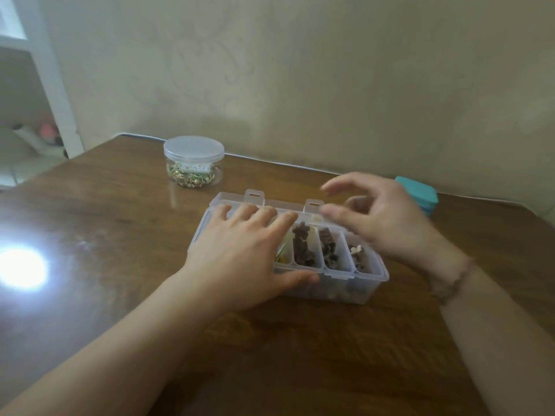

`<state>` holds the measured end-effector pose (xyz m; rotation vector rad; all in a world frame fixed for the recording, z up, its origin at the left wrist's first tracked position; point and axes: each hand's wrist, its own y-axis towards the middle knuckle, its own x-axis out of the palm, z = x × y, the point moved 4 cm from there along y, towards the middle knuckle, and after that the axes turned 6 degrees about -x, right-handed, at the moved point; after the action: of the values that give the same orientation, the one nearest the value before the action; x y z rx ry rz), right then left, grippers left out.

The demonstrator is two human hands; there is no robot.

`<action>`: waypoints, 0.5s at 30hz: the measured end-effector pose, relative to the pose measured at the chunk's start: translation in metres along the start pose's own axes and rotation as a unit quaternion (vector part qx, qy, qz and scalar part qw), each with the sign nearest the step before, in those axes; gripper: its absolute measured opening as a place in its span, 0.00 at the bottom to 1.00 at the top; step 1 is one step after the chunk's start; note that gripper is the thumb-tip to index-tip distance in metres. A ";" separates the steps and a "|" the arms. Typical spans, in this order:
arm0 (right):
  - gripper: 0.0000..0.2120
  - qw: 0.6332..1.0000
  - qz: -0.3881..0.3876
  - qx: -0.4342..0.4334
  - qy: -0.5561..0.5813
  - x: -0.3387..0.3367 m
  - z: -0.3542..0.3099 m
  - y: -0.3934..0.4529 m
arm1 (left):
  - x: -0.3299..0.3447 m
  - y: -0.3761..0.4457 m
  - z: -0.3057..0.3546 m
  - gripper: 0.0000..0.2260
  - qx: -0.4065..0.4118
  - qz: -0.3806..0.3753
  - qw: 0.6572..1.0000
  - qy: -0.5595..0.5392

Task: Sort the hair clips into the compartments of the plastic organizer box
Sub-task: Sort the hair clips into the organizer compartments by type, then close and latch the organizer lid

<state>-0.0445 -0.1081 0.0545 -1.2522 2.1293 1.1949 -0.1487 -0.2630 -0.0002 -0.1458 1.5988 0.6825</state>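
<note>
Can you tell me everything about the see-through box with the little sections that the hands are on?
The clear plastic organizer box is long, rectangular and divided into narrow compartments. It sits flat on the brown wooden table, lid open, with two latch tabs at its far edge. Two compartments hold dark brown hair clips; another holds whitish pieces. The left hand rests on its left part, thumb against the front wall. The blurred right hand hovers above its right end.

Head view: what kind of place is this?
Probably a room in a home, not a lab: a wooden table against a patterned wall, with a lidded jar of small trinkets and a clear organizer box of hair clips.
</note>
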 end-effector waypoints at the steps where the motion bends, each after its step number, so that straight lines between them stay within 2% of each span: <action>1: 0.11 0.999 0.036 0.002 0.026 -0.013 0.009 -0.005 | 0.000 0.000 0.000 0.43 -0.002 -0.001 1.000 -0.002; 3: 0.08 0.995 0.079 0.011 0.060 -0.038 0.032 -0.022 | 0.001 0.000 0.000 0.43 -0.004 -0.003 1.000 -0.004; 6: 0.01 0.992 0.057 0.113 -0.003 -0.053 0.078 -0.059 | 0.000 0.000 0.000 0.43 -0.006 -0.011 1.000 -0.004; 8: 0.04 0.974 0.012 0.208 -0.093 -0.049 0.100 -0.077 | -0.001 -0.001 0.001 0.44 -0.006 -0.018 1.000 -0.004; 9: 0.09 0.966 0.014 0.231 -0.115 -0.047 0.104 -0.081 | -0.003 -0.001 0.001 0.44 -0.003 -0.019 1.000 -0.008; 11: 0.14 0.973 0.098 0.194 -0.072 -0.047 0.096 -0.076 | -0.010 -0.001 0.000 0.43 -0.004 -0.007 0.999 -0.045; 13: 0.12 0.978 0.185 0.100 0.009 -0.044 0.075 -0.067 | -0.021 0.000 -0.008 0.40 -0.026 0.051 0.991 -0.124; 15: 0.07 0.978 0.203 0.014 0.053 -0.033 0.054 -0.058 | -0.029 0.002 -0.025 0.34 -0.077 0.120 0.967 -0.211</action>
<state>0.0171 -0.0606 0.0198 -0.9093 2.5561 1.2700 -0.1669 -0.2826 0.0275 0.0802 1.1622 0.9575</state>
